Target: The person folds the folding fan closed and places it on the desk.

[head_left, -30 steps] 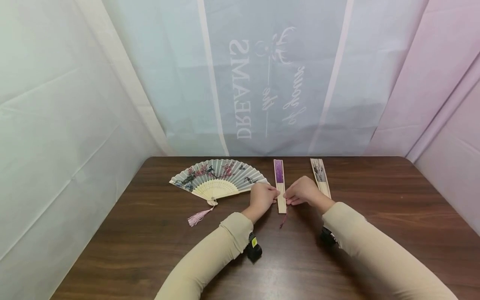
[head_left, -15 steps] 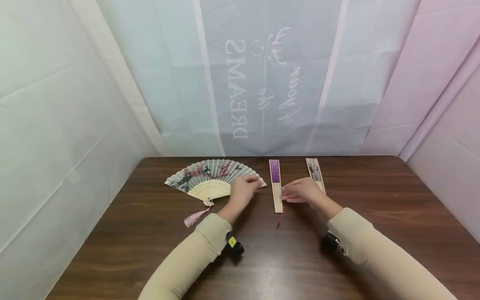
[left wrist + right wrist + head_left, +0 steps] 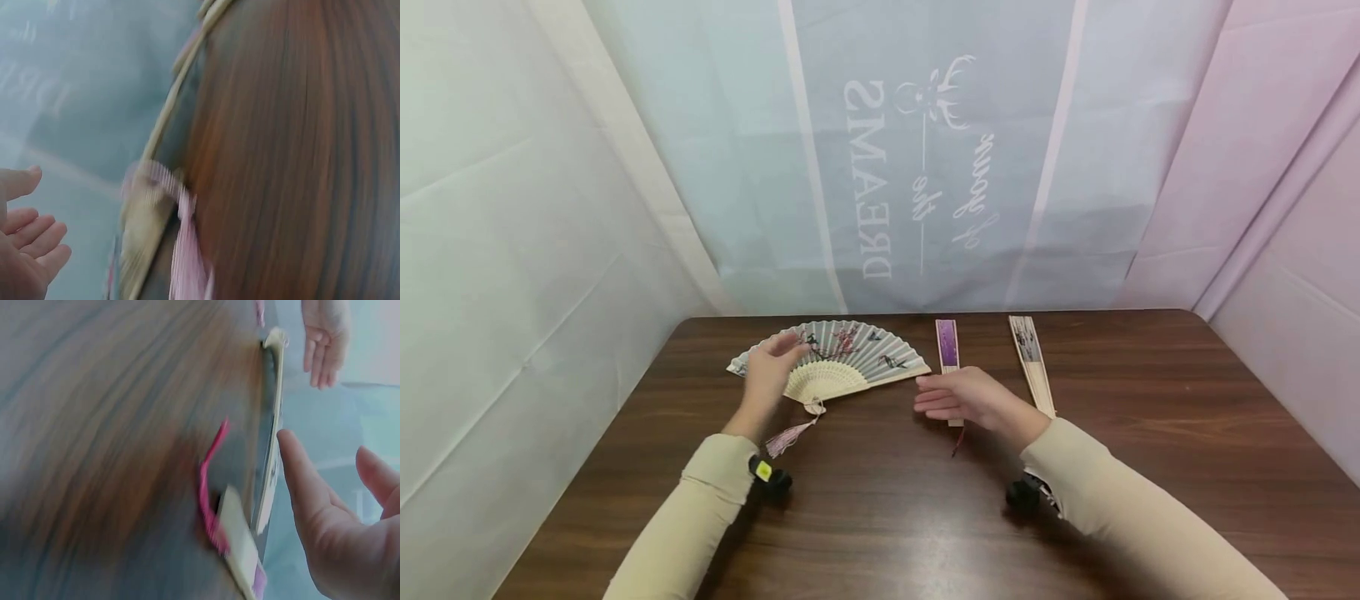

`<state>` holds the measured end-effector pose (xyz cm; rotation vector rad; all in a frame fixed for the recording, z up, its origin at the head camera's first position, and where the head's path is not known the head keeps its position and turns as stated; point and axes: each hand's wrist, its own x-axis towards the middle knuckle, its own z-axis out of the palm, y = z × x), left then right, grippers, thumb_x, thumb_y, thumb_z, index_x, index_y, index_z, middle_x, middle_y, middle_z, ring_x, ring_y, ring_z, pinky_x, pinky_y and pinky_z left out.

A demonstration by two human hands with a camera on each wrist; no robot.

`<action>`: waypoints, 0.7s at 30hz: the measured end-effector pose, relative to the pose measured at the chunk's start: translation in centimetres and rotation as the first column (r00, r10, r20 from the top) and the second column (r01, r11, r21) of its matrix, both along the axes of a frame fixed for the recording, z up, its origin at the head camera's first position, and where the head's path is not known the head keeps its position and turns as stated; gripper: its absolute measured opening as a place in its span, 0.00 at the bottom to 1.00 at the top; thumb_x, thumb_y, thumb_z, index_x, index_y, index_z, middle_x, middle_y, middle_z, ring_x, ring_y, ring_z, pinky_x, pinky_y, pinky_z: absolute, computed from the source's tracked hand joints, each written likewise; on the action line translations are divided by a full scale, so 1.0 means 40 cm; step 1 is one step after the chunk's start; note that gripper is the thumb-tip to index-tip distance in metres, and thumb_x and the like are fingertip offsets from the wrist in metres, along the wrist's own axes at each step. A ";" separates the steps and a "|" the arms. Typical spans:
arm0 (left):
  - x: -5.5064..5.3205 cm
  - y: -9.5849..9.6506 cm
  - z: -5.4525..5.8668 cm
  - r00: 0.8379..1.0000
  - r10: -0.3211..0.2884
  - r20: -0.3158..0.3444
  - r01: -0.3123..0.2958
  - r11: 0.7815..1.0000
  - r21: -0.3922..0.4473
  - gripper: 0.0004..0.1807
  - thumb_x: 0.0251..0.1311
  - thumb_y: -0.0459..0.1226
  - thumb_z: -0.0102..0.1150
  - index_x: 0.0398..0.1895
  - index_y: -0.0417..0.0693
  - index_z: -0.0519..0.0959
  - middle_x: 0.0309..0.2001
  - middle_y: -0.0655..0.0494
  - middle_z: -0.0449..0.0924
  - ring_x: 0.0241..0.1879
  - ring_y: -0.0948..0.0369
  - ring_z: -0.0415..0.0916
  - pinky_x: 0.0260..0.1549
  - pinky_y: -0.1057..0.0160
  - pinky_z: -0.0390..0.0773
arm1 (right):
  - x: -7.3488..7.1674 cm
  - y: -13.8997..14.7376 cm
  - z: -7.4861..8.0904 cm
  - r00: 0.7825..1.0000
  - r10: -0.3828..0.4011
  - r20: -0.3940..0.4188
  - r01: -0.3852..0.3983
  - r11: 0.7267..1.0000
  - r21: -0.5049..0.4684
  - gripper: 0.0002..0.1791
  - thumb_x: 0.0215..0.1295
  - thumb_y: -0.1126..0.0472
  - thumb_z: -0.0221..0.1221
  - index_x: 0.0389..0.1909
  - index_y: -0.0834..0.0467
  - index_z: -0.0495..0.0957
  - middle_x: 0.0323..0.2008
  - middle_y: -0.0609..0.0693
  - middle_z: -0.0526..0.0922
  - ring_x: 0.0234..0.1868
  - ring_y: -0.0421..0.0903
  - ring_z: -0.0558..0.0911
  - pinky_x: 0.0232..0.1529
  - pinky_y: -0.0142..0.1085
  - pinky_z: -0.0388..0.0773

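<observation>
An open folding fan (image 3: 880,350) with a grey floral leaf and pale ribs lies at the left of the table, its pink tassel (image 3: 790,437) trailing toward the front. Over its left part hovers my left hand (image 3: 766,379), fingers loosely bent and holding nothing; the left wrist view shows that hand (image 3: 28,244) apart from the fan. My right hand (image 3: 966,398) is above the lower half of a folded purple fan (image 3: 948,343), fingers extended and free. In the right wrist view, the purple fan's dark pink tassel (image 3: 205,487) lies beside its pale end.
Another folded fan (image 3: 1032,362), grey-patterned, lies to the right of the purple one. All rest on a dark wooden table (image 3: 880,517). Behind the far edge hangs a light blue printed cloth (image 3: 925,167), with pale cloth walls on both sides.
My left hand has left the purple fan and moved left over the open fan. The right hand has let go of the purple fan and shifted slightly left across it.
</observation>
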<state>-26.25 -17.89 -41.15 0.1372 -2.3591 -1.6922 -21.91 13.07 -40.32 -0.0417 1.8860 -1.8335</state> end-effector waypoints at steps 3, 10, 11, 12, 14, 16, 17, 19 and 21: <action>-0.003 -0.058 -0.005 0.999 0.035 0.018 -0.034 0.999 -0.025 0.28 0.64 0.39 0.65 0.64 0.35 0.73 0.63 0.38 0.76 0.64 0.46 0.74 0.66 0.50 0.75 | -0.002 -0.032 -0.002 0.999 0.017 0.052 -0.014 0.998 -0.054 0.28 0.75 0.58 0.53 0.64 0.77 0.65 0.58 0.73 0.77 0.47 0.49 0.87 0.55 0.39 0.85; -0.007 -0.159 -0.027 0.986 0.161 0.043 -0.158 0.986 -0.054 0.31 0.68 0.40 0.60 0.69 0.34 0.67 0.69 0.37 0.70 0.70 0.45 0.66 0.70 0.48 0.70 | -0.020 -0.110 -0.025 0.990 0.001 0.140 0.021 0.988 -0.153 0.30 0.76 0.56 0.52 0.65 0.78 0.64 0.61 0.74 0.74 0.52 0.54 0.86 0.61 0.43 0.82; -0.008 -0.170 -0.031 0.984 0.170 0.048 -0.168 0.984 -0.054 0.32 0.68 0.40 0.60 0.70 0.34 0.66 0.70 0.37 0.68 0.71 0.45 0.65 0.71 0.48 0.69 | -0.020 -0.122 -0.030 0.987 -0.006 0.158 0.033 0.985 -0.167 0.30 0.76 0.56 0.52 0.65 0.78 0.64 0.61 0.74 0.74 0.54 0.56 0.85 0.62 0.44 0.81; -0.009 -0.181 -0.035 0.982 0.180 0.055 -0.177 0.983 -0.052 0.33 0.68 0.41 0.60 0.71 0.34 0.65 0.70 0.38 0.67 0.71 0.45 0.64 0.71 0.48 0.69 | -0.019 -0.134 -0.036 0.984 -0.006 0.177 0.039 0.982 -0.185 0.31 0.76 0.55 0.51 0.65 0.78 0.63 0.61 0.75 0.73 0.56 0.58 0.83 0.64 0.45 0.80; -0.010 -0.198 -0.043 0.979 0.194 0.068 -0.191 0.980 -0.048 0.34 0.67 0.40 0.61 0.72 0.34 0.63 0.72 0.37 0.65 0.73 0.44 0.62 0.72 0.47 0.67 | -0.016 -0.156 -0.048 0.976 0.009 0.216 0.040 0.975 -0.220 0.32 0.77 0.55 0.50 0.66 0.80 0.61 0.62 0.76 0.71 0.62 0.62 0.79 0.67 0.47 0.76; -0.011 -0.212 -0.049 0.974 0.210 0.082 -0.207 0.977 -0.044 0.36 0.67 0.40 0.61 0.73 0.35 0.60 0.73 0.38 0.62 0.74 0.44 0.60 0.73 0.47 0.66 | -0.013 -0.180 -0.058 0.967 0.027 0.254 0.039 0.967 -0.252 0.34 0.78 0.54 0.49 0.66 0.80 0.58 0.63 0.77 0.69 0.65 0.64 0.74 0.70 0.48 0.73; -0.012 -0.218 -0.052 0.973 0.215 0.087 -0.212 0.976 -0.043 0.37 0.67 0.39 0.61 0.74 0.35 0.59 0.74 0.37 0.61 0.74 0.44 0.59 0.73 0.46 0.66 | -0.012 -0.191 -0.062 0.962 0.037 0.271 0.039 0.962 -0.272 0.34 0.78 0.54 0.49 0.67 0.80 0.57 0.63 0.78 0.68 0.67 0.65 0.72 0.71 0.49 0.71; -0.011 -0.226 -0.056 0.970 0.222 0.100 -0.219 0.975 -0.039 0.39 0.68 0.40 0.60 0.75 0.34 0.56 0.75 0.36 0.58 0.75 0.43 0.57 0.74 0.46 0.64 | -0.011 -0.213 -0.067 0.953 0.039 0.302 0.059 0.950 -0.308 0.35 0.78 0.53 0.48 0.68 0.81 0.55 0.64 0.79 0.66 0.69 0.66 0.68 0.73 0.50 0.68; -0.010 -0.233 -0.058 0.969 0.222 0.113 -0.219 0.975 -0.032 0.40 0.68 0.40 0.60 0.76 0.34 0.53 0.75 0.36 0.56 0.76 0.42 0.55 0.75 0.46 0.63 | -0.012 -0.231 -0.072 0.945 0.019 0.326 0.097 0.936 -0.337 0.35 0.79 0.54 0.48 0.68 0.81 0.54 0.65 0.80 0.65 0.70 0.68 0.66 0.74 0.50 0.66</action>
